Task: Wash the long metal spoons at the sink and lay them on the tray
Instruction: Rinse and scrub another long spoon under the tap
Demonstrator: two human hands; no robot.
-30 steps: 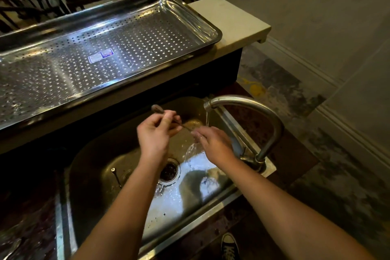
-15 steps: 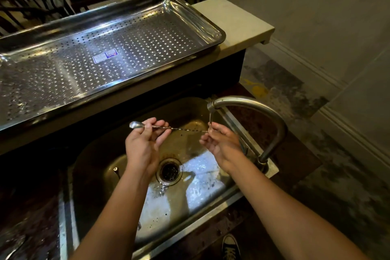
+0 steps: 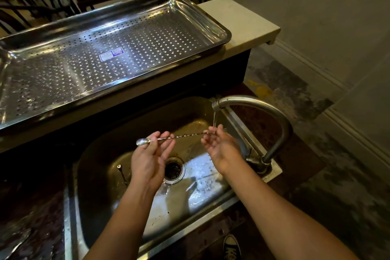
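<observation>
- The tray (image 3: 222,26) runs out of view at the left edge, so its far end cannot be seen; the print on its sticker (image 3: 111,54) is too small to read.
- A second spoon (image 3: 122,172) lies on the dim sink (image 3: 99,154) floor left of the drain (image 3: 173,170); only its tip and a stretch of stem show, and the left wrist covers the rest.
- A shoe (image 3: 231,247) is cut off by the bottom edge.
- The left hand (image 3: 150,156) is held palm up over the sink with fingers almost straight. The spoon (image 3: 179,136) lies across its fingertips, with the bowl beside the thumb (whether the thumb presses down on it is hard to make out).
- The right hand (image 3: 219,145) is also palm up with fingers loosely bent. It pinches the far end of the stem between thumb and fingertips, right under the water (image 3: 214,118) falling from the tap (image 3: 253,102).
- The spoon is long, thin and silvery, with a twisted stem and a small shiny bowl. It is held nearly level above the sink, spanning the gap between the two hands, well below the tray.
</observation>
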